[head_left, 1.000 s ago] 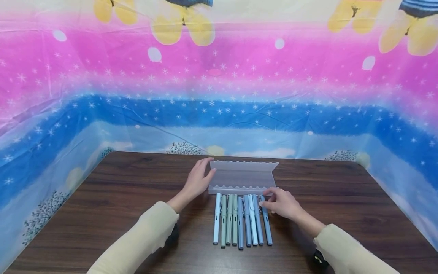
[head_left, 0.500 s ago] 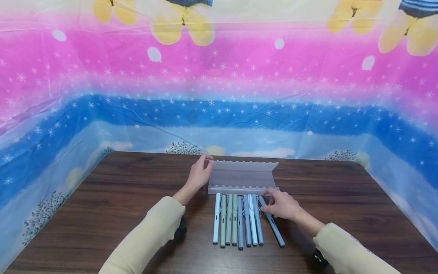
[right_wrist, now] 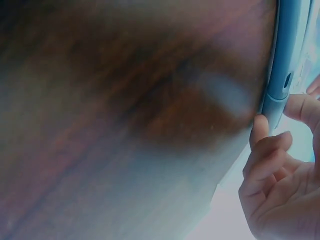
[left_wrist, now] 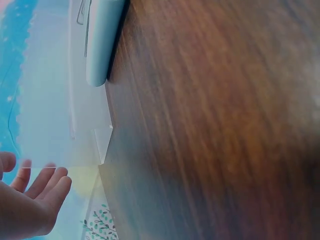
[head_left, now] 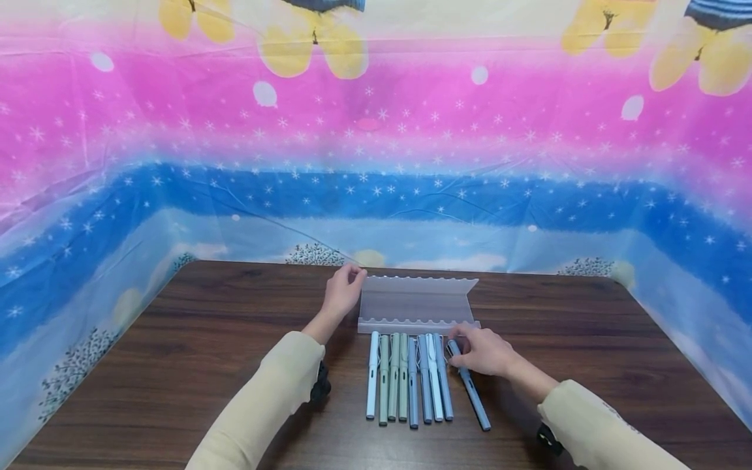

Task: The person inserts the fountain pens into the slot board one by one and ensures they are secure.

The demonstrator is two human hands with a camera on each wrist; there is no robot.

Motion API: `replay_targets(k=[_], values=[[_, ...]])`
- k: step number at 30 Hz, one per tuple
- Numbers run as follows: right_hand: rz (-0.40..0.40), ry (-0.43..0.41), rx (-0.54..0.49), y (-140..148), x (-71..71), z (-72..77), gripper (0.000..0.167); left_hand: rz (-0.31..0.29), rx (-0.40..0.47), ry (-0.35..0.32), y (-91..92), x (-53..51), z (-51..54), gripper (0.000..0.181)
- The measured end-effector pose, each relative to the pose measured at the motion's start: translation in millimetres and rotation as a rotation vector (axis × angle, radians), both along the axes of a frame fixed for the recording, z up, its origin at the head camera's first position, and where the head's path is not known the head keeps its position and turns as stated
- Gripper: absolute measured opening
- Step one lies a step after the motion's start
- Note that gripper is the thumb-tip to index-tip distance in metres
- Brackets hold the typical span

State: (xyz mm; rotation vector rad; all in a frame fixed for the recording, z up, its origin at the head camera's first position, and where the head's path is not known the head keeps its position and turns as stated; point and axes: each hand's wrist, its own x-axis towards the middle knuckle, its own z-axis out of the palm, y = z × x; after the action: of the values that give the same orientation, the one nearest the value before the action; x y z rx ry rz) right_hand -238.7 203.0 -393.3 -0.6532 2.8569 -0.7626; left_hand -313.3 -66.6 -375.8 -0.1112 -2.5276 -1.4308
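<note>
A translucent plastic pen holder [head_left: 414,303] with scalloped edges stands with its back flap raised. My left hand [head_left: 343,290] is at its upper left corner, thumb and fingers pinching the flap's edge; in the left wrist view, some fingertips [left_wrist: 45,180] show at that edge. In front of the holder lies a row of capped pens [head_left: 403,378] in white-blue, green and grey-blue, clips near the far end. My right hand [head_left: 484,349] pinches the rightmost, dark blue-grey pen [head_left: 472,398] near its cap between thumb and finger. That pen lies slanted, apart from the row.
Everything rests on a dark wood-grain table [head_left: 235,326]. Behind it hangs a pink and blue patterned cloth [head_left: 376,189], close to the table's far edge. A black device [head_left: 549,438] is strapped under the right sleeve.
My left hand has moved to the holder's upper corner and its fingers have closed together. The rightmost pen has swung away from the row, its near end moving right, in my right hand.
</note>
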Motion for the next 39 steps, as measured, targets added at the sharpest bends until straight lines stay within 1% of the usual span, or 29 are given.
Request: replay_targets(k=[4,7,11,17,20,24,32,36,39], values=[[0.02,-0.05,-0.043,5,-2.7,2.6,0.03,0.009,-0.008,-0.006,0.0,-1.2,0.5,0.021],[0.037,-0.061,-0.077,10,-5.0,3.3,0.031,0.014,-0.008,-0.007,0.1,-2.1,0.5,0.021],[0.037,-0.081,-0.121,15,-7.2,4.4,0.033,0.017,-0.007,-0.013,0.3,-2.8,0.2,0.021],[0.063,-0.136,-0.223,23,-11.4,9.3,0.036,0.019,-0.003,-0.007,-0.2,-4.4,-1.0,0.021],[0.082,-0.124,-0.262,26,-13.9,12.3,0.039,0.022,-0.004,-0.006,-0.6,-5.0,-1.0,0.02],[0.087,-0.107,-0.319,28,-15.4,16.6,0.041,0.02,-0.002,-0.007,-1.2,-4.6,-1.1,0.021],[0.051,-0.09,-0.382,33,-20.4,23.5,0.041,0.012,0.013,-0.015,-1.4,-3.1,-0.2,0.021],[0.058,-0.079,-0.421,36,-24.9,25.5,0.041,0.013,0.017,-0.014,-1.6,-2.8,0.6,0.02],[0.048,-0.056,-0.429,37,-28.2,27.3,0.039,0.016,0.021,-0.013,-1.6,-3.1,0.7,0.02]])
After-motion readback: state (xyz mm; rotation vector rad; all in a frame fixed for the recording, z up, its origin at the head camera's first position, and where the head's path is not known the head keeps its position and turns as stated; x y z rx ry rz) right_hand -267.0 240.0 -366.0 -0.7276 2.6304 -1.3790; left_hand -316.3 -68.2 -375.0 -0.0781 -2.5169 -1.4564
